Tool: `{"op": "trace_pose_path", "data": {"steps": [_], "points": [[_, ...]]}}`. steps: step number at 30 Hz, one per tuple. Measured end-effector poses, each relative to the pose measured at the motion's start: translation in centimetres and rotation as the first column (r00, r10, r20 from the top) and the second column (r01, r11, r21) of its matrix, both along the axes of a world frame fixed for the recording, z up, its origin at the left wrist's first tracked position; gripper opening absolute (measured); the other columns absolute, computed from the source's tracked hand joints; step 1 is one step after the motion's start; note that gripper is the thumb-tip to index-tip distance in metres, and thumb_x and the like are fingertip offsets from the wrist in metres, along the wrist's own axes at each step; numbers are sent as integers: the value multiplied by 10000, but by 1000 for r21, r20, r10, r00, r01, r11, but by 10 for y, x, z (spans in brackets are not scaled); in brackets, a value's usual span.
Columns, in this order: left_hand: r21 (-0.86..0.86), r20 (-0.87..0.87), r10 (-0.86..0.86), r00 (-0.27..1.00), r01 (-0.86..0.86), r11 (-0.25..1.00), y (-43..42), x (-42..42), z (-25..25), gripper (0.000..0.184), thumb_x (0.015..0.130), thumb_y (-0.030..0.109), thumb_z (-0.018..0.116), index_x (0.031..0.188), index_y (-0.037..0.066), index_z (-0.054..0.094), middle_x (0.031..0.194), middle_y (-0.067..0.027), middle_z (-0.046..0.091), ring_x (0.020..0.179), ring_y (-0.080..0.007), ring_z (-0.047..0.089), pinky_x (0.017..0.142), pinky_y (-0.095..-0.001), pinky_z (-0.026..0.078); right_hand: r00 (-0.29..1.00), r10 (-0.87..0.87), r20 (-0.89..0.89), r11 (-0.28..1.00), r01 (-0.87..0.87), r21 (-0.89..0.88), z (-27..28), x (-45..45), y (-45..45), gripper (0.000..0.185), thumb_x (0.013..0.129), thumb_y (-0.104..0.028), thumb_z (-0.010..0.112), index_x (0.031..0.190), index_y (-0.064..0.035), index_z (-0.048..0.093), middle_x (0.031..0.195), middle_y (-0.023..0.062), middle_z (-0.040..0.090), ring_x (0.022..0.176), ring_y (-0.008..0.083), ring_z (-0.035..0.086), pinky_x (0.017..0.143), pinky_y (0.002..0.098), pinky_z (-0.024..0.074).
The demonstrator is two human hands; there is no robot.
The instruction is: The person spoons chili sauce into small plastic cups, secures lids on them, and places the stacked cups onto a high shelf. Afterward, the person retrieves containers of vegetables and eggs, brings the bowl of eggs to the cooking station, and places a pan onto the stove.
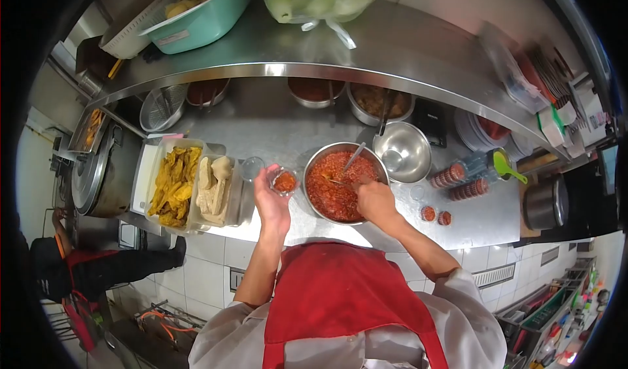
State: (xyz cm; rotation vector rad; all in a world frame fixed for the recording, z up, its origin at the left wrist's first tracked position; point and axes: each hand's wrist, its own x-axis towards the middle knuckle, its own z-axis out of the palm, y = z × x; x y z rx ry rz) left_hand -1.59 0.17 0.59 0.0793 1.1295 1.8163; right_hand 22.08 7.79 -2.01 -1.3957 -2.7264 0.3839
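Note:
My left hand (271, 207) is closed around a small clear plastic cup (285, 182) with red sauce in it. A round clear lid (252, 169) shows just left of that hand. Beside the cup stands a steel bowl (310, 202) of chunky red sauce (333, 202). My right hand (377, 202) is over the bowl's right side, gripping a spoon (336, 183) whose tip is in the sauce. Another metal utensil handle (355, 155) leans up from the sauce. Two filled sauce cups (428, 213) sit on the counter to the right.
Left are containers of yellow food (173, 186) and pale pieces (212, 189). An empty steel bowl (402, 152), cup stacks (468, 188) and a green utensil (509, 167) lie right. A steel shelf (392, 49) overhangs the back. Another person (111, 268) is at far left.

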Motion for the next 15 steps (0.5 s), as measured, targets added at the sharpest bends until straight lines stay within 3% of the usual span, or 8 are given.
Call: {"op": "trace_pose_path", "data": {"steps": [3,5,8,9,12,15], "points": [[1,-42,-47,998,48,999,-3,-3,-1,384,1052,417,444,1215,88,555,1247,-75,530,1176,-242,532,1010,-574,482,969,-149,-198,955,89,-284,4,19,16,170,849,-82,663,959,-8,769,880,190,745,783,307,729,740,396,576],[0,-63,-106,992,107,994,-1,-4,-5,393,1055,413,442,1224,80,564,1227,-76,545,1177,-241,538,1007,-570,484,917,-240,-318,889,75,-453,0,41,29,189,880,-112,674,989,6,773,828,178,751,766,268,726,727,384,560],[12,-41,-202,978,203,979,7,-1,-14,408,1056,410,445,1237,68,574,1199,-76,564,1178,-242,548,1009,-563,483,823,-407,-398,781,87,-619,25,62,25,226,891,-149,705,1026,17,777,789,123,737,742,207,693,718,364,536],[19,-26,-236,971,236,971,11,2,-15,412,1056,409,447,1241,63,576,1190,-76,570,1179,-242,551,1010,-561,483,814,-465,-348,754,158,-638,55,58,16,193,918,-115,693,1035,16,773,799,84,729,758,153,663,722,337,532],[21,-17,-277,961,278,960,22,20,-7,406,1056,405,445,1232,63,575,1229,-87,554,1217,-244,532,1021,-563,476,689,-447,-571,839,101,-535,68,59,-3,177,914,-68,701,1067,-6,766,853,93,718,751,195,680,704,338,534],[98,58,-325,944,319,943,29,36,4,424,1052,428,441,1215,60,573,1286,-107,522,1269,-257,490,1048,-570,464,838,-80,-540,996,85,-16,83,49,-26,206,901,-16,707,1101,-28,754,888,105,677,739,258,682,676,348,539]]}}
